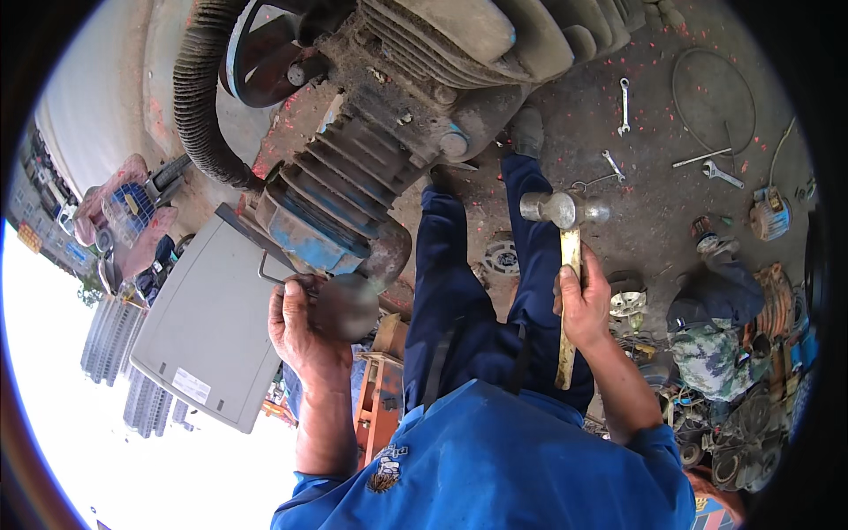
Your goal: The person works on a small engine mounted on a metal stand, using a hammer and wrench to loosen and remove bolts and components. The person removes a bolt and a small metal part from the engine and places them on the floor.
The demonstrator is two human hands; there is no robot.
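Overhead, we close our right hand [583, 305] around the wooden handle of a steel ball-peen hammer [565, 256], raised right of the grimy blue finned compressor [353, 185] as if ready to strike, while our left hand [305, 327] grips a blurred dark part just below it.

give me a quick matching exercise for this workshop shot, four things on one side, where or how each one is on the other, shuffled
Things:
1. hammer
2. spanners
3. black ribbed hose
4. grey flat panel

Places or states:
a. lying loose on the ground
b. below the finned blue engine, beside the left hand
c. gripped in the right hand, head raised
d. curving down the engine's side

Pairs: 1-c, 2-a, 3-d, 4-b
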